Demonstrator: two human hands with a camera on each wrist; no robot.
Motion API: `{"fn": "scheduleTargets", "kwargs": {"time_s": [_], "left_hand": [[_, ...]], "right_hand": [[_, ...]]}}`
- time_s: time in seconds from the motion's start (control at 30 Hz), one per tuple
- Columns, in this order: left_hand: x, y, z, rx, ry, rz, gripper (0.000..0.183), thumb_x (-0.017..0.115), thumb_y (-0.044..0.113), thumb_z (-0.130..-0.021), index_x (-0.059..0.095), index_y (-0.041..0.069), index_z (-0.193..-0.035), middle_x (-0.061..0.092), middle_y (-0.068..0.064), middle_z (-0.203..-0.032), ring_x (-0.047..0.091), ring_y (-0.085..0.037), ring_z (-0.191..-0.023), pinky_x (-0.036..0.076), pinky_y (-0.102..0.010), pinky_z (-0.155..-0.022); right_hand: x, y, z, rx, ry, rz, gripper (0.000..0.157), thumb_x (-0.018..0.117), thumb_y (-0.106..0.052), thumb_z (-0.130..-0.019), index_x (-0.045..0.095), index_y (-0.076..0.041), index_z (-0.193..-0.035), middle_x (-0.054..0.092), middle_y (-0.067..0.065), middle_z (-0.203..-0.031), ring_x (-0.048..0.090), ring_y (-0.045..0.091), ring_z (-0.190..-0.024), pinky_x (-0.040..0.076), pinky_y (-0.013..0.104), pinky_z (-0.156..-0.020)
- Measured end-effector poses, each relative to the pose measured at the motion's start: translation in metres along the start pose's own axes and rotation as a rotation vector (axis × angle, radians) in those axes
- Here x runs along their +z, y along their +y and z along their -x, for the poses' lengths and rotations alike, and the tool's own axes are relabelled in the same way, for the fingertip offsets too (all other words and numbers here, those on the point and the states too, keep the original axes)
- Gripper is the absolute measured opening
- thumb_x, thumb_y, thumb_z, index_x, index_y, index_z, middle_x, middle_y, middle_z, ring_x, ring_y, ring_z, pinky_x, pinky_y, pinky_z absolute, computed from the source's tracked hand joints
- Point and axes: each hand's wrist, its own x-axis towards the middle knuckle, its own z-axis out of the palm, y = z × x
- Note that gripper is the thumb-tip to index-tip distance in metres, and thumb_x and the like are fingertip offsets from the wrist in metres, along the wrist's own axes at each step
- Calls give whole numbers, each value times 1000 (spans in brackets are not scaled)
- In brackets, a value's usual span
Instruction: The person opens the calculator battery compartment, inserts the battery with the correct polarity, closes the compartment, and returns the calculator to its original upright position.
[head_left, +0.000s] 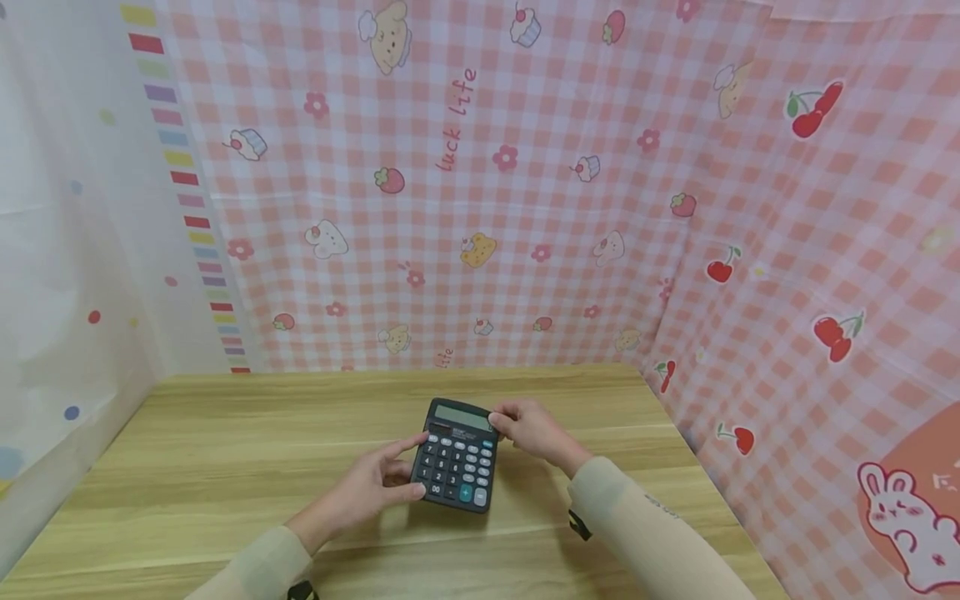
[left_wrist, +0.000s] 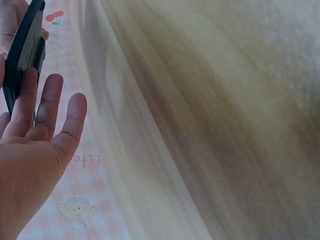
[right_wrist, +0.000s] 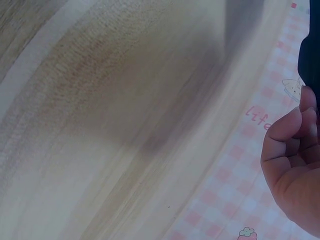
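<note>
A black desk calculator (head_left: 453, 454) with a grey display and rows of buttons is tilted toward the head camera over the wooden table. My left hand (head_left: 367, 487) holds its left side, the thumb at the lower left corner and the index finger farther up the edge. Behind the calculator (left_wrist: 25, 47), other fingers (left_wrist: 50, 102) extend in the left wrist view. At the upper right corner, my right hand (head_left: 531, 429) pinches the calculator, thumb on the front beside the display. The right wrist view shows curled fingers (right_wrist: 282, 125) at its dark edge.
The wooden table (head_left: 247, 442) extends around both hands. A pink checked cloth (head_left: 480, 200) with cartoon prints hangs behind it, and a similar cloth (head_left: 810, 250) with cherries hangs along the right. At the left hangs a white dotted cloth (head_left: 67, 250).
</note>
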Motion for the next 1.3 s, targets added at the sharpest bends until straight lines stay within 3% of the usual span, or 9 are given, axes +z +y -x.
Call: {"fn": "scheduleTargets", "kwargs": {"time_s": [0.27,0.53,0.9,1.17,1.3], "left_hand": [[0,-1,1,4,-25,7,87,81,19,-95,34,20,-169,76,-16,-132,75,-22,-111,57,-52,-106],[-2,-2,1,-7,-76,127,95,82,11,-93,28,19,-171,72,-22,-138,74,-25,-112,59,-33,-99],[-2,-4,1,-49,-48,291,98,82,12,-93,24,23,-172,65,-25,-146,74,-24,-121,57,-34,-107],[0,-3,3,-82,6,298,99,84,14,-92,25,26,-171,67,-22,-145,74,-21,-118,54,-32,-106],[1,-4,2,-84,29,311,101,84,15,-92,24,26,-172,67,-23,-145,74,-20,-117,56,-30,-104]], "right_hand": [[0,1,0,1,-5,-6,23,59,-28,-112,75,-16,-100,68,-1,-93,58,16,-87,51,29,-74],[0,0,2,35,9,-19,24,59,-34,-111,77,-18,-110,73,0,-102,62,18,-97,59,34,-84],[3,-6,4,36,67,-86,29,63,-33,-109,73,-11,-125,74,5,-109,66,21,-101,61,34,-84],[4,-4,4,41,64,-141,26,66,-29,-108,74,-13,-127,75,4,-107,67,20,-96,59,31,-79],[7,-1,5,36,47,-180,28,66,-29,-108,73,-11,-129,76,5,-107,69,18,-95,61,35,-81]]}}
